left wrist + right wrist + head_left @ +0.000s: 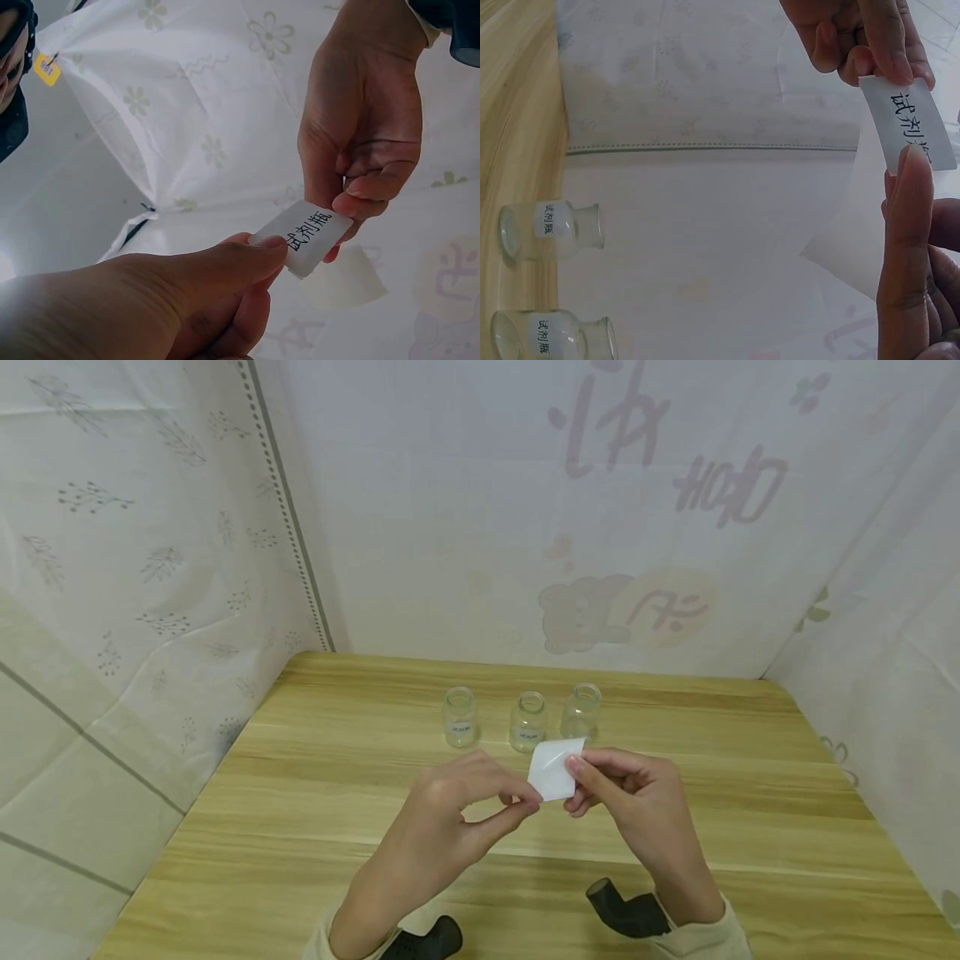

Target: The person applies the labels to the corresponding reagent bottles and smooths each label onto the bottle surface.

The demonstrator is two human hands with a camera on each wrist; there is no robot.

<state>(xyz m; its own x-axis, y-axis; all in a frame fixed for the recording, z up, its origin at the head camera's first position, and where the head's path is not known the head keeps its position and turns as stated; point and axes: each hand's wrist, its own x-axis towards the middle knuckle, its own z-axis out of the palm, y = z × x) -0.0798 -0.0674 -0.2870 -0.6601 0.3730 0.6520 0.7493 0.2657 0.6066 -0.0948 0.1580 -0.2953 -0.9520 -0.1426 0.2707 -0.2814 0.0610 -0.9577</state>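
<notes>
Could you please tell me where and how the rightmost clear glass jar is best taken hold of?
I'd probably pinch the rightmost clear glass jar by its neck, coming from the right: it stands upright, narrows beneath its rim, and another clear glass jar stands close on its left.

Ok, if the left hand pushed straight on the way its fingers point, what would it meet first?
Past the label that the left hand pinches, most likely the right hand gripping the same label; depth is hard to judge, so a near miss is possible.
</notes>
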